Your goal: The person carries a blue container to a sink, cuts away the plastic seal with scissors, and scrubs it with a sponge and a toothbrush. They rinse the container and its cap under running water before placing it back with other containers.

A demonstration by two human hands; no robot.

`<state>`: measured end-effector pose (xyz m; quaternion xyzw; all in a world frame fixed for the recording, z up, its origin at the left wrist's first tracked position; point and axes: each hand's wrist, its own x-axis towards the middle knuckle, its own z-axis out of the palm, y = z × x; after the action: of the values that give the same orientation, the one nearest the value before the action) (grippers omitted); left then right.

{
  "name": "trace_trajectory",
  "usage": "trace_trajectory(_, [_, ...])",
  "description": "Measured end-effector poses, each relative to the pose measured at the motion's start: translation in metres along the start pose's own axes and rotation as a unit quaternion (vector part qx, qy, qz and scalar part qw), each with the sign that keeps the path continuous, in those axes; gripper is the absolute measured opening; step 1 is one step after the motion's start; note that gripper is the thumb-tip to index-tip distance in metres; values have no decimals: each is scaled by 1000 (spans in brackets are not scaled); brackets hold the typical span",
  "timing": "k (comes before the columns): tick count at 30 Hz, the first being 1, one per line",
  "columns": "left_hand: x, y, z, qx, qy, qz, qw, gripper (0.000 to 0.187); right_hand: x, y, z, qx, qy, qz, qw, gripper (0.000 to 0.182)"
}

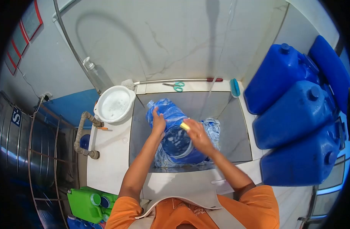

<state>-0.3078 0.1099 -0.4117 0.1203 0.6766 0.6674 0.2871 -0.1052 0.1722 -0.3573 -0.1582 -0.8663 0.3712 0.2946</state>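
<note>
A large translucent blue water bottle [170, 111] lies tilted in the grey sink basin, its neck toward the upper left and its round base facing me. My left hand [158, 121] grips the bottle's side near the neck. In my right hand [198, 134], beside the base, is a small yellow sponge [185, 126] held by the fingers. Below the bottle sits a round blue container [192, 156], partly hidden. Wet blue-and-white cloth [212, 131] lies around it in the basin.
A white basin [114, 104] of suds and a pump bottle [98, 74] stand left. Along the back ledge lie scissors [177, 86], a rod [175, 81] and a blue brush [234, 88]. Several blue jugs [293, 118] line the right; a pipe [80, 131] and green jug [83, 204] are left.
</note>
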Motion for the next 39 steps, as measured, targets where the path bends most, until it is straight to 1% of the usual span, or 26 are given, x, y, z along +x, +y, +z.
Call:
trace_trajectory(1, [-12,1,-2,0,-8,4,1000,43,13,2,-25,32,-43,-18,998,34])
trace_trajectory(2, [-33,7,-6,311,-2,138,940,40,19,12,-44,28,-33,-18,999,34])
trace_trajectory(3, [-53,19,-10,583,8,262,769,39,22,24,-61,38,-106,26,993,33])
trace_trajectory(4, [-76,41,-10,592,20,330,735,37,23,29,-69,50,-178,70,980,31])
trace_trajectory(5, [-73,40,-10,592,17,335,733,37,21,26,-70,49,-172,71,981,31])
trace_trajectory(7, [-61,30,-14,579,38,484,655,32,23,2,-69,4,-94,80,992,32])
trace_trajectory(8, [-53,25,-15,579,38,482,656,32,21,-20,-63,-103,-34,17,994,31])
trace_trajectory(9, [-40,24,-12,555,-5,501,664,30,24,-28,-47,-105,-35,15,994,31])
trace_trajectory(11, [-32,21,-11,527,-47,521,669,29,20,-34,-19,-291,-85,-71,950,33])
trace_trajectory(12, [-32,19,-13,526,-80,507,678,28,14,-36,-14,-281,-66,-127,949,34])
trace_trajectory(13, [-31,20,-15,524,-109,494,685,29,8,-36,-16,-284,-62,-131,948,34])
trace_trajectory(14, [-32,19,-19,523,-102,499,683,29,2,-32,-27,-263,-85,-147,950,34])
trace_trajectory(15, [-39,14,-29,520,-94,463,712,33,-3,-27,-37,-240,-110,-161,951,35])
trace_trajectory(17, [-46,18,-34,515,-86,426,738,38,18,-13,-52,-241,-72,-150,956,37])
trace_trajectory(19, [-69,26,-26,546,-117,359,748,45,43,-12,-58,-324,34,-178,929,29])
trace_trajectory(20, [-77,23,-24,545,-120,358,749,45,56,2,-37,-242,23,-203,948,25])
trace_trajectory(23, [-80,22,-24,580,-94,321,743,46,35,-22,4,-233,-31,-271,933,22])
trace_trajectory(24, [-81,18,-29,567,-80,303,762,47,38,-24,0,-232,-28,-273,933,22])
trace_trajectory(26, [-77,12,-36,549,-60,280,786,50,48,-24,-15,-245,-119,-198,941,22])
trace_trajectory(30, [-79,13,-41,520,-79,273,805,53,106,14,-37,-292,-26,-147,945,25])
trace_trajectory(31, [-79,15,-42,521,-84,259,809,54,118,31,-37,-71,-102,8,992,26])
trace_trajectory(32, [-77,17,-44,522,-87,243,813,57,125,47,-34,157,-169,161,959,28])
trace_trajectory(34, [-70,13,-51,511,-72,228,826,58,108,90,-8,224,-82,180,954,34])
trace_trajectory(36, [-64,16,-58,490,-49,172,853,64,75,196,33,183,-74,271,942,29])
trace_trajectory(38, [-54,4,-70,470,-19,141,871,63,30,218,47,92,39,306,947,29])
trace_trajectory(39, [-45,-1,-75,452,10,120,884,63,22,212,62,46,81,254,963,29])
